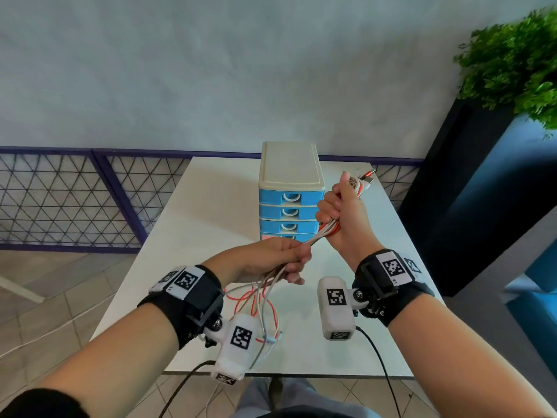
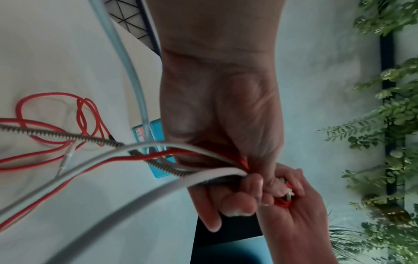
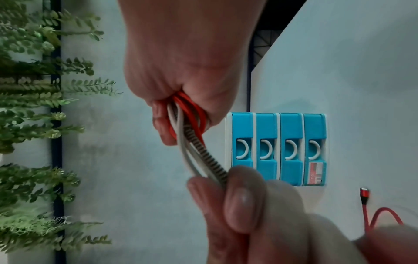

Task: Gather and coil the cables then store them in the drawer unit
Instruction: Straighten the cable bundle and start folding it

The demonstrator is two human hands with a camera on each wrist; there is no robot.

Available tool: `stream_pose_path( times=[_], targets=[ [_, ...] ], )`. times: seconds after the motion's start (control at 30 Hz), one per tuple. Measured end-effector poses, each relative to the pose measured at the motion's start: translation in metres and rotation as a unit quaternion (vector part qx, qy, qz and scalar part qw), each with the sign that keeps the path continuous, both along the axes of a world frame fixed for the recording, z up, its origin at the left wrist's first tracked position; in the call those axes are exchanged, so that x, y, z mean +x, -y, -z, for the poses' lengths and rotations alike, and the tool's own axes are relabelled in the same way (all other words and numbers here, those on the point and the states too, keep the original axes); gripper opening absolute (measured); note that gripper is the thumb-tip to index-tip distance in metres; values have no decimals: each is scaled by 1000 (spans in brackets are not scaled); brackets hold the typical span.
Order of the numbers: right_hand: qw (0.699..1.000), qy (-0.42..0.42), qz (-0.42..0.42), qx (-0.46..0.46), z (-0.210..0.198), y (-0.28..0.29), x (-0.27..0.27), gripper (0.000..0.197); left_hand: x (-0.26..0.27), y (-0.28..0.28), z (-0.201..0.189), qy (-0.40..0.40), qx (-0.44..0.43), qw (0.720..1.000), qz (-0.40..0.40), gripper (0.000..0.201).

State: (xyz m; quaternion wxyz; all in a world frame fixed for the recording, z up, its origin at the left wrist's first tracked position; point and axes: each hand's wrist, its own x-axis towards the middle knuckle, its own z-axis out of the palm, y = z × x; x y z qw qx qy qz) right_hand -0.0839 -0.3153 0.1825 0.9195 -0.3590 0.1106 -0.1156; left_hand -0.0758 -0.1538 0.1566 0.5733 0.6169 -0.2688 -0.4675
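A bundle of red, white and braided cables (image 1: 319,235) runs between both hands above the white table (image 1: 187,236). My right hand (image 1: 340,212) grips the folded part of the bundle in a fist, with plug ends (image 1: 366,178) sticking out past the thumb. My left hand (image 1: 283,260) pinches the same cables (image 3: 203,155) lower down. Loose tails (image 1: 262,303) hang from the left hand onto the table, seen as red loops (image 2: 68,125) in the left wrist view. The drawer unit (image 1: 291,188), cream top with blue drawers (image 3: 278,148), stands behind the hands, all drawers closed.
A green plant (image 1: 512,64) on a dark planter (image 1: 470,191) stands right of the table. A purple mesh fence (image 1: 75,200) runs along the wall behind. A red cable end (image 3: 365,198) lies on the table near the unit. Thin cords (image 1: 379,357) trail from the wrist cameras.
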Motion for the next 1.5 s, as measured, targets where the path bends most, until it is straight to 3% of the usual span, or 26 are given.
stream_pose_path(
  times=[0.17, 0.37, 0.47, 0.63, 0.77, 0.83, 0.97, 1.1, 1.2, 1.33, 1.4, 1.5],
  targets=[
    [1000, -3, 6, 5, 1, 4, -1, 40, -4, -3, 1, 52, 11, 998, 15, 17],
    [1000, -27, 7, -5, 0, 4, 1, 38, -7, -13, 6, 100, 86, 991, -12, 42],
    [999, -35, 3, -15, 2, 1, 1, 38, -7, -17, 10, 89, 90, 992, 3, 44],
    [999, -40, 3, -32, 3, 5, 1, 38, 2, -28, 3, 166, 139, 976, 42, 46],
    [998, -33, -6, -46, 1, 11, 1, 38, 6, -36, 2, 101, 107, 988, 48, 37],
    [997, -32, -25, -59, 0, 11, 0, 39, 8, -37, 2, 107, 118, 986, 55, 35],
    [980, -57, -77, -173, -2, 7, -5, 39, 16, -32, 0, 278, 183, 943, -12, 29],
    [922, -92, -111, -359, -3, 3, -7, 36, 23, -26, -11, 498, 248, 830, -51, 18],
    [909, -95, -139, -381, -5, -2, -8, 33, 25, -22, -23, 574, 232, 782, -70, 16],
    [885, -107, -200, -408, -2, -6, -12, 35, 23, -18, -33, 592, 150, 786, -96, 9],
    [886, -110, -258, -370, 0, -8, -14, 36, 21, -17, -36, 581, 129, 793, -132, 20],
    [882, -103, -364, -283, 2, -13, -18, 42, 18, -16, -40, 591, 136, 782, -145, 27]
  ],
)
